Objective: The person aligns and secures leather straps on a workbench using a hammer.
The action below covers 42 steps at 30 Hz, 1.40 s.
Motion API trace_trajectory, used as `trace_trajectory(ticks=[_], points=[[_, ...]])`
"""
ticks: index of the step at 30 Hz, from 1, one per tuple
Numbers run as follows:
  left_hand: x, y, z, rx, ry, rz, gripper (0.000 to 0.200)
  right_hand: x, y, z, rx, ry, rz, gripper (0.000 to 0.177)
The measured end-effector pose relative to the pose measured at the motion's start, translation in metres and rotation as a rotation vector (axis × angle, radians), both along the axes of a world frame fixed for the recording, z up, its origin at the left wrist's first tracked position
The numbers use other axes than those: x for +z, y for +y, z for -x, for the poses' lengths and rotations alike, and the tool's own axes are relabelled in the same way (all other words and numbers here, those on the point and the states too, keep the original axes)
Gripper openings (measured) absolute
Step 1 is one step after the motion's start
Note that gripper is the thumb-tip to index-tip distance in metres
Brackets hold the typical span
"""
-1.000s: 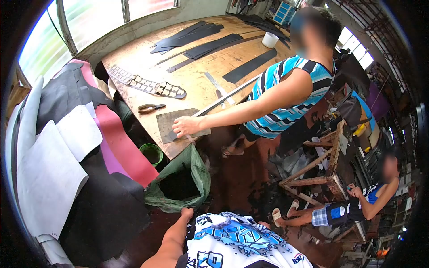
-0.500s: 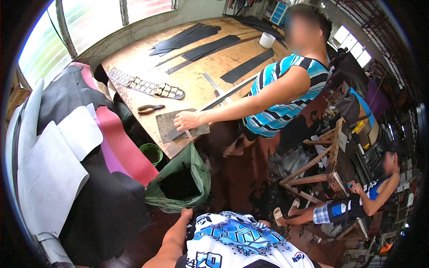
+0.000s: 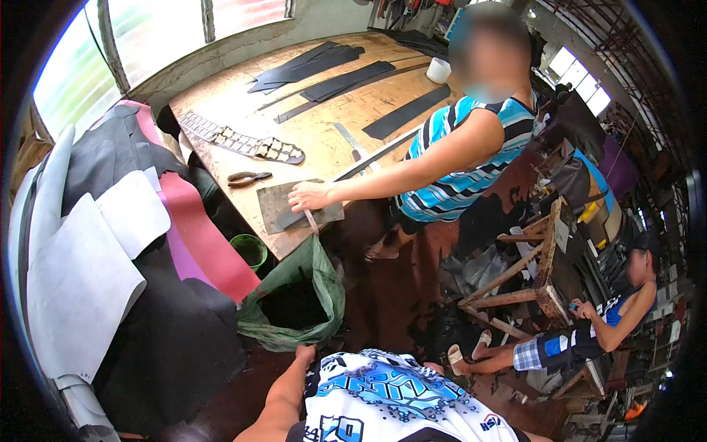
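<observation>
My left hand (image 3: 305, 354) hangs low by my side, just below the rim of a green sack (image 3: 335, 295) with dark contents. Its fingers barely show against the shirt. Only a bit of my right hand (image 3: 434, 367) peeks out past my printed shirt (image 3: 390, 390), its fingers hidden. Across from me, a person in a striped top (image 3: 460, 147) presses a hand (image 3: 309, 197) on a dark strip over a grey board (image 3: 269, 210) at the table corner. A long metal straightedge (image 3: 375, 157) runs from there toward that person's body.
Black strips (image 3: 346, 82), pliers (image 3: 249, 178), a cut-out template strip (image 3: 239, 140) and a white tub (image 3: 438, 70) lie on the wooden table (image 3: 309, 136). Coloured sheets (image 3: 202, 228) are heaped at left beside a green bucket (image 3: 249, 250). Another person (image 3: 611, 324) sits at right near a wooden frame (image 3: 545, 287).
The person in the striped top leans slightly left and lower, with the hand still on the board. My hands stay nearly where they were.
</observation>
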<state>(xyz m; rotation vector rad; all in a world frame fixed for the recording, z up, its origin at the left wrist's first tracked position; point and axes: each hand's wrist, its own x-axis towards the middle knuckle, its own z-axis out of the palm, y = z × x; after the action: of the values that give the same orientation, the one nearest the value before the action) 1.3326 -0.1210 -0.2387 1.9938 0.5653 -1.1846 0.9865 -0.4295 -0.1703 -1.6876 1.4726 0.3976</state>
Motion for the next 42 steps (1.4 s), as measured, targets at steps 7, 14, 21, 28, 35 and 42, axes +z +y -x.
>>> trace_trajectory(ticks=[7,14,21,28,35,42], points=[[-0.007,0.006,0.002,0.045,0.033,0.02,0.039,0.026,0.012,-0.013,-0.011,-0.044,0.006,0.03],[-0.023,0.011,0.005,0.066,-0.001,0.081,0.037,-0.007,0.004,0.002,0.098,-0.032,0.087,0.032],[-0.005,0.004,0.002,0.058,0.007,0.041,0.036,0.011,0.009,-0.016,-0.03,0.05,0.087,0.027],[0.002,0.004,-0.001,0.104,0.024,0.114,0.031,0.025,0.006,-0.02,0.359,0.041,0.12,0.024],[0.008,0.008,0.0,0.171,0.075,0.205,0.021,0.009,0.0,-0.012,0.343,-0.002,0.071,0.025],[0.026,0.002,-0.007,0.092,0.083,0.173,0.02,-0.018,-0.002,0.005,0.384,0.036,0.127,0.026]])
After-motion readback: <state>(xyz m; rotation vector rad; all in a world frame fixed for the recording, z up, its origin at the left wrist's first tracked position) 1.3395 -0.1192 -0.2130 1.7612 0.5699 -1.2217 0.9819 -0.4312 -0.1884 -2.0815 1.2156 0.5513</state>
